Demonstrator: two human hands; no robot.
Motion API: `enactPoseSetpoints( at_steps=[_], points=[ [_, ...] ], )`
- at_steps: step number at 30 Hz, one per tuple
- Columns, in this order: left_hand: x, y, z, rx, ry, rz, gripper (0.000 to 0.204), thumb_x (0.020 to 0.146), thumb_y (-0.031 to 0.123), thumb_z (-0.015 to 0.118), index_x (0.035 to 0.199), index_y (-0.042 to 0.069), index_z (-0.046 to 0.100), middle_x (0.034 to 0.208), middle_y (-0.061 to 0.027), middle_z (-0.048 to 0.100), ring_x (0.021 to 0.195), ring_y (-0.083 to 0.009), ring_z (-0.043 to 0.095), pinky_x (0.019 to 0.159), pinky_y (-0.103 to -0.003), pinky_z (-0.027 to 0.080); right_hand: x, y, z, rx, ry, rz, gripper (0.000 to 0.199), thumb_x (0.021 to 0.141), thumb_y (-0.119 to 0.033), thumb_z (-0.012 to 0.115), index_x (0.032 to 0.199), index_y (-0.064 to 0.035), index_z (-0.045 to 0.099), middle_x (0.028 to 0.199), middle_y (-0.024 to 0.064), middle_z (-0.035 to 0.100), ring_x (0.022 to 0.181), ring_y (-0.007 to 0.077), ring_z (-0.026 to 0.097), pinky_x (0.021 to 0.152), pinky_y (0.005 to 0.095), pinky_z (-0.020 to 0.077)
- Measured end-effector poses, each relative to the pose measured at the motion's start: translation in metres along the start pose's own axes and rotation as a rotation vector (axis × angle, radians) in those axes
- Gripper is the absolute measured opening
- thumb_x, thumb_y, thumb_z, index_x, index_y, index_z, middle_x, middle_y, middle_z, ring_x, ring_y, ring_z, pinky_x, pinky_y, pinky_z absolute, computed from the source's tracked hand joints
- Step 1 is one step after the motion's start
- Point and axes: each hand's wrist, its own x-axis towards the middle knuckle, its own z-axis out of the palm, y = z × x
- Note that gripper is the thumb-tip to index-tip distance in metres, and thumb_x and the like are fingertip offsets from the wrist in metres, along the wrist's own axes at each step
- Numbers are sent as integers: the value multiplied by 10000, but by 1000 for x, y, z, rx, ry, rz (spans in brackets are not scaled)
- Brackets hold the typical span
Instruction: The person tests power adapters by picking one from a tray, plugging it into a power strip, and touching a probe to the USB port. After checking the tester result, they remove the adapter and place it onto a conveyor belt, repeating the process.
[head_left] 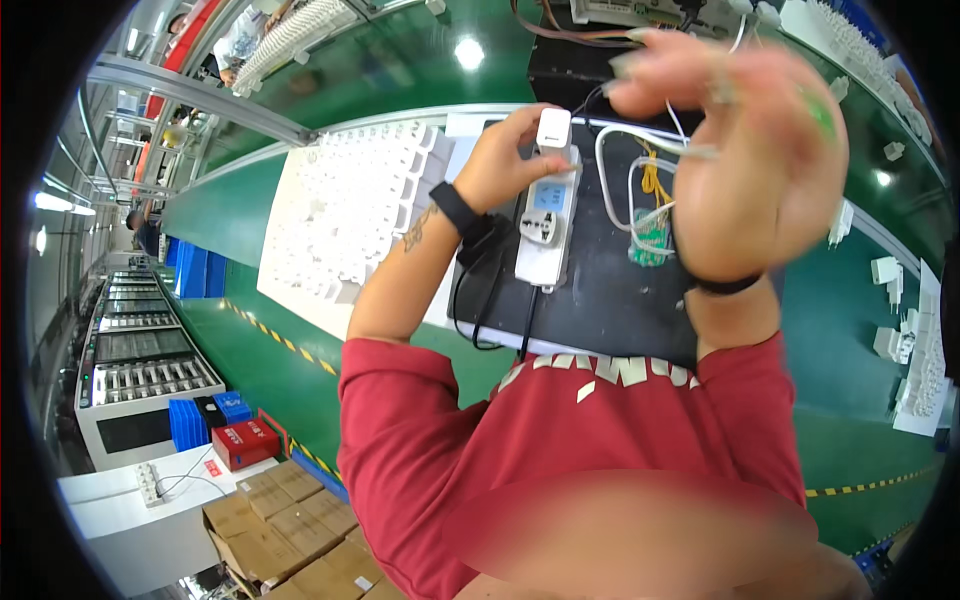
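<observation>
My left hand [507, 160] grips a white charger [553, 131] between thumb and fingers, at the far end of a white power strip [543, 262]. Whether the charger's pins sit fully in the strip is hidden. A white plug adapter [538, 227] with sockets stands on the nearer part of the strip. Raised on the right, my right hand [760, 150] is smeared by motion, so its grip does not show clearly. A white cable [603, 170] loops toward its palm. Below lies a small green circuit board [650, 240] with yellow wires [653, 178].
Left of the black work mat [600, 300], a white board carries rows of white charger housings [345, 200]. Dark equipment [565, 75] with wires stands beyond the mat. More white chargers [888, 342] lie on the green surface at right. Cardboard boxes [290, 520] sit at lower left.
</observation>
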Motion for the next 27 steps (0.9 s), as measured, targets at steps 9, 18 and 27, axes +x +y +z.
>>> enactPoseSetpoints(
  at_steps=[9, 18, 27],
  points=[
    [3, 30, -3, -183, -82, -96, 580, 768, 61, 743, 1260, 20, 439, 1067, -41, 584, 993, -127, 561, 902, -302, 450, -66, 4, -4, -463, -1018, 625, 740, 776, -240, 706, 1377, 4, 348, 1391, 213, 387, 1289, 357, 378, 1070, 387, 302],
    [-33, 56, -243, 1474, 367, 47, 377, 735, 138, 692, 1101, 173, 608, 909, -76, 619, 857, -305, 623, 741, -387, 503, -76, 5, -60, -324, -423, 745, 496, 775, -12, 619, 1254, 23, 496, 1342, 155, 474, 1226, 259, 478, 982, 361, 409],
    [-93, -71, -364, 1825, -254, -1191, 204, 808, 113, 614, 998, 163, 667, 1131, -51, 630, 984, -238, 641, 790, -378, 493, -100, -8, -123, -566, -87, 855, 295, 917, 10, 476, 1207, 57, 507, 1320, 166, 469, 1192, 235, 483, 987, 331, 405]
  ],
)
